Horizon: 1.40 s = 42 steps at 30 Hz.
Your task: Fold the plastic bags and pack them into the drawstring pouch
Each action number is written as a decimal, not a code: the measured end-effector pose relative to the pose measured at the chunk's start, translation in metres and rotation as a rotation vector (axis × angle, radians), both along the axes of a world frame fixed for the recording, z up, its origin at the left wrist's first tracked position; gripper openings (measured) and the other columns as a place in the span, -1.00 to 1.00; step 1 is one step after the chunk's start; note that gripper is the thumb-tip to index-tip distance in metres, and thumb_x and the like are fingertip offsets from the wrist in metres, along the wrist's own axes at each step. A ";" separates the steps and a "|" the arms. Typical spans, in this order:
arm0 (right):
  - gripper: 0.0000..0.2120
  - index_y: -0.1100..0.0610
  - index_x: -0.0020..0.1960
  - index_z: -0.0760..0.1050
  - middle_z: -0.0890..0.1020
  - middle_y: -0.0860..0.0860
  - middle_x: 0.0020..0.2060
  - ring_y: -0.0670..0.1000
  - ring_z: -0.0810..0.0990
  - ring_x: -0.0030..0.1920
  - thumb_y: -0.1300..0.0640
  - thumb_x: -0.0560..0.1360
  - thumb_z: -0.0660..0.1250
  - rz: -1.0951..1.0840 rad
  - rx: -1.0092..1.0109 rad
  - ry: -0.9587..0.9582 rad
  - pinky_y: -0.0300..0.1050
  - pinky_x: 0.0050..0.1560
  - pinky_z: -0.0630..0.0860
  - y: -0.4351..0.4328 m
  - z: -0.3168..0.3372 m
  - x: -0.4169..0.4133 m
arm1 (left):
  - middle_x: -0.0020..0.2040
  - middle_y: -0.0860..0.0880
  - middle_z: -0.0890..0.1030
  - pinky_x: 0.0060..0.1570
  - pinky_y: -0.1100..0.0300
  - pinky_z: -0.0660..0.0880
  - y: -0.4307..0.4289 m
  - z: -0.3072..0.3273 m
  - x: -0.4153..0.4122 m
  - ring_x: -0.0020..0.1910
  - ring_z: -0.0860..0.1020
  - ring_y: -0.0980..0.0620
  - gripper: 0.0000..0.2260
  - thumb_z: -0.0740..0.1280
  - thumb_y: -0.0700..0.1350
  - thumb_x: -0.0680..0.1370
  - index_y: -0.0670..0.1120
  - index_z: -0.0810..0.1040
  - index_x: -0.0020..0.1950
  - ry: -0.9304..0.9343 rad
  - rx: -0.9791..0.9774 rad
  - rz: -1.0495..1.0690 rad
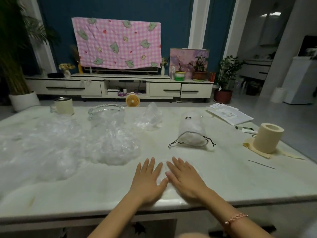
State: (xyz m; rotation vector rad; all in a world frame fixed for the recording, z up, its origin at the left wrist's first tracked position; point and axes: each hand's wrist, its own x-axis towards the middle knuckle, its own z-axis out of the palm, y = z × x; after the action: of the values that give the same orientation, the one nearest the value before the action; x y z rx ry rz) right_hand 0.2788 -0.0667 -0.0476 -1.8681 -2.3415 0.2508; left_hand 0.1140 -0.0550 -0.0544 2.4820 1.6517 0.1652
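At 9 o'clock on the pale table (85, 191) lies a broad spread of loose clear plastic bags (42, 143), with a glass mug (63, 105) behind it at 10 o'clock. Toward 11 o'clock a glass dish (106, 110) sits behind a second crumpled heap (113, 145). A smaller crumpled bag (151, 117) stands at 12 o'clock. At 6 o'clock, near the front edge, the left hand (147, 181) and right hand (184, 177) rest flat side by side on a flattened bag (163, 169), fingers straight, gripping nothing. Beyond the right hand, at 1 o'clock, the drawstring pouch (193, 133) lies with its mouth toward the person and its black cords trailing either side. Papers (229, 114) lie at 2 o'clock, and a cream roll (267, 138) stands upright at 3 o'clock
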 end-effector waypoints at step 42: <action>-0.71 0.09 -0.14 0.34 0.52 -0.04 -0.25 0.05 0.45 -0.22 -0.11 0.58 0.12 -0.500 0.284 0.005 -0.10 -0.24 0.28 0.037 0.006 0.023 | 0.15 -0.03 0.39 -0.41 0.27 0.19 0.032 0.005 0.011 0.03 0.50 0.01 -0.66 -0.02 0.14 0.64 -0.04 0.31 0.25 0.000 0.295 0.455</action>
State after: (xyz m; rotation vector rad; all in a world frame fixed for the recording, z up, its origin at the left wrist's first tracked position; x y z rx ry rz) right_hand 0.3022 -0.0298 -0.0416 -2.2015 -1.7121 -0.1253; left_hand 0.1246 -0.0228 -0.0489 2.2381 2.3156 0.4934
